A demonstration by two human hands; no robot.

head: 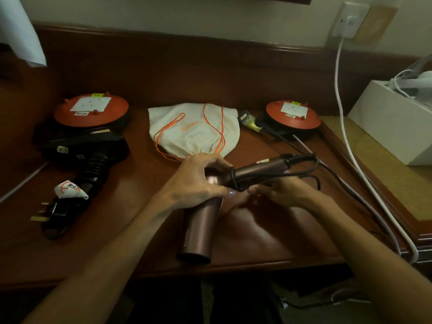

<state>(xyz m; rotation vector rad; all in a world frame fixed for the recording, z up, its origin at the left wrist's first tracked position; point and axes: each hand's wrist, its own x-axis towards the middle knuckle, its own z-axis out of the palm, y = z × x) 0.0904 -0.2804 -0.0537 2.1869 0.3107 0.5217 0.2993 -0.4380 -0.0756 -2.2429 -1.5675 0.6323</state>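
Fingers of the left hand (198,181) curl around the glossy brown tube-shaped hair dryer (201,228), just in front of the white cloth drawstring bag (194,129) on the wooden counter (257,242). The right hand (280,192), lower right of the bag, pinches the dryer's black cord (301,160) between bent fingertips.

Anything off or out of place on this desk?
Nothing damaged or spilled. Left hand grips the bronze hair dryer, its barrel end near the desk front edge; right hand pinches its black cord, looped loosely round the handle. A crumpled paper tag wraps the cord of the black dryer.
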